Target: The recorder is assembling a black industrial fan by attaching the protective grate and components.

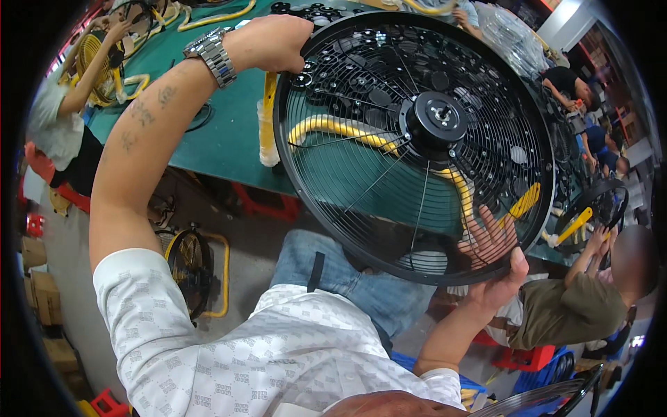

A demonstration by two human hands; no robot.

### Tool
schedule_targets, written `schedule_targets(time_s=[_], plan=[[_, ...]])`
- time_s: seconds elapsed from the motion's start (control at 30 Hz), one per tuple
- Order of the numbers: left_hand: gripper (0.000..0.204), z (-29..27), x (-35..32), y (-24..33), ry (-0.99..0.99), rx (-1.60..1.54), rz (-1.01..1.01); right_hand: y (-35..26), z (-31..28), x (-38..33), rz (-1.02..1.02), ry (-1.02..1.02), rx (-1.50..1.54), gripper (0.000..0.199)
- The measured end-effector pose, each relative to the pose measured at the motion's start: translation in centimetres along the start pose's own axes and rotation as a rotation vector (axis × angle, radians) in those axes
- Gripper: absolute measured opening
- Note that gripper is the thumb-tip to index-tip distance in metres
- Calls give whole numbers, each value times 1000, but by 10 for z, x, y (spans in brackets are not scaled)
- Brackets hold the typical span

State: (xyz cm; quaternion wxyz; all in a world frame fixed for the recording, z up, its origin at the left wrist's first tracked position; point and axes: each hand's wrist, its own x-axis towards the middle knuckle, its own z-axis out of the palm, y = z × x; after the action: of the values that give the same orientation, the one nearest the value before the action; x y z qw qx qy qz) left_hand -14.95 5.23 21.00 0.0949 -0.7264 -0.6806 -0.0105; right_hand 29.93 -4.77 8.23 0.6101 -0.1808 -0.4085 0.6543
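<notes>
A round black fan guard [417, 240] is held tilted above the near side of the green desk [201, 158], its lower edge out over the person's lap. Its deep, smooth rim circles a web of thin concentric wires, crossed by straight spokes that run to the middle. There sits a glossy black motor [436, 125], drum-shaped, with a bare metal shaft at its centre and small bright fasteners around it. The left hand [281, 43] has its grip curled tight over the upper left rim. The right hand [492, 260] takes the lower right, the rim between its thumb and fingers, which spread behind the wires. Through the mesh show yellow tubes [340, 127] and many small dark parts [379, 97].
</notes>
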Motion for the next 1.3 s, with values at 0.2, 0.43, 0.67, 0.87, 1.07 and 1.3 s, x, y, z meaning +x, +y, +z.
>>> schedule_targets(time_s=[0.2,0.43,0.67,0.87,1.07,1.3], plan=[[43,5,0,-11,6,26,17,15,5,1,-2,-30,37,65],[46,-5,0,5,89,73,92,23,16,-8,5,126,-57,71],[49,-49,34,139,435,-166,630,20,13,-9,-16,121,-28,81],[50,-50,84,281,539,-142,1095,16,17,-14,27,155,10,87],[44,-51,132,350,243,-53,1371,13,10,-16,36,98,7,96],[40,-37,139,348,195,-64,1283,-18,-41,-7,-330,295,-782,58]])
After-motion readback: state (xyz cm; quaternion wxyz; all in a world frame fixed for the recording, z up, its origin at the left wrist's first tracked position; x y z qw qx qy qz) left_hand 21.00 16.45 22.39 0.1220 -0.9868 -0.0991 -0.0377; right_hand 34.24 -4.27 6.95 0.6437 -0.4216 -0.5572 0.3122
